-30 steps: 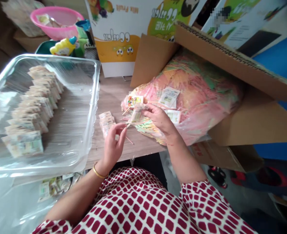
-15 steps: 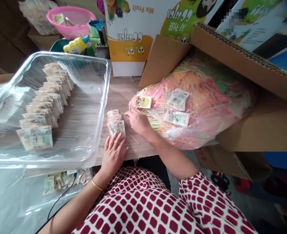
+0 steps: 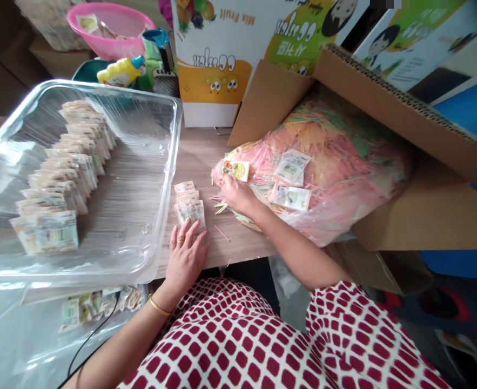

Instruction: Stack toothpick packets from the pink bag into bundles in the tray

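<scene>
Your left hand (image 3: 187,256), spread and gripping nothing, hides part of the packets (image 3: 187,203) left of centre. At centre, your right hand (image 3: 238,194) curls beside sticks (image 3: 221,207); whether it grips any is hidden.

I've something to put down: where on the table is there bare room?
Bare tabletop lies between the clear tray and the cardboard flap, beyond the packet stack; the tray's right side is bare too. Crowded: the left hand on that stack, the right hand among loose sticks beside the bag.
</scene>
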{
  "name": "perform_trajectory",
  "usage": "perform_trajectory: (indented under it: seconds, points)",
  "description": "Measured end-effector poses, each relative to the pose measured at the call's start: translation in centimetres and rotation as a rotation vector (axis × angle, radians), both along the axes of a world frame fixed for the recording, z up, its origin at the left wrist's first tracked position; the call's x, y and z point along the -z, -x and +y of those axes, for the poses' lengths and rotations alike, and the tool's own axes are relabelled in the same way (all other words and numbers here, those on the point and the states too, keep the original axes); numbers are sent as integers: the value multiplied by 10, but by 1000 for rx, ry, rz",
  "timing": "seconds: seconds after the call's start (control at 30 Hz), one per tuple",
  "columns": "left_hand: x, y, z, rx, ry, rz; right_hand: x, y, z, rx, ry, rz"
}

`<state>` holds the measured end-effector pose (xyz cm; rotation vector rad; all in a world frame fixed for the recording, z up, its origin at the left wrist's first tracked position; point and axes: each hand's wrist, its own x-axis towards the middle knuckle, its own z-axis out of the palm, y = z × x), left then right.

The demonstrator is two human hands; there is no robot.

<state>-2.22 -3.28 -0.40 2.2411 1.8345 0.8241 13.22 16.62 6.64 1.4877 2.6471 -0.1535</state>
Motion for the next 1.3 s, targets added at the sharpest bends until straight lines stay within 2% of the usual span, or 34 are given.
perform_trajectory:
  seconds: [0.07,0.2,0.4,0.6,0.73,0.83,0.93,1.1,1.2,1.3]
  points:
    - [0,0,0,4,-1,-8,3,4,-6,-28,61,-45]
    - [-3,0,0,-3,3,-27,7,21,-12,-68,62,-150]
    - [-7,-3,-3,0,-29,-38,1,32,1,-134,83,-203]
    - [-10,-20,10,190,48,31,-13,17,12,-185,27,-171]
    - [-17,-28,26,227,106,132,-29,0,19,-238,11,-194]
    - [-26,-31,37,266,184,215,-34,-12,15,-253,33,-189]
    - [-33,-33,43,276,242,311,-29,-19,-2,-275,58,-161]
    - [-40,-41,45,283,233,443,-5,-12,-37,-313,113,-209]
    - [-45,-48,48,247,239,465,5,-2,-38,-240,85,-259]
    - [-48,-54,53,235,259,484,8,5,-25,-203,85,-260]
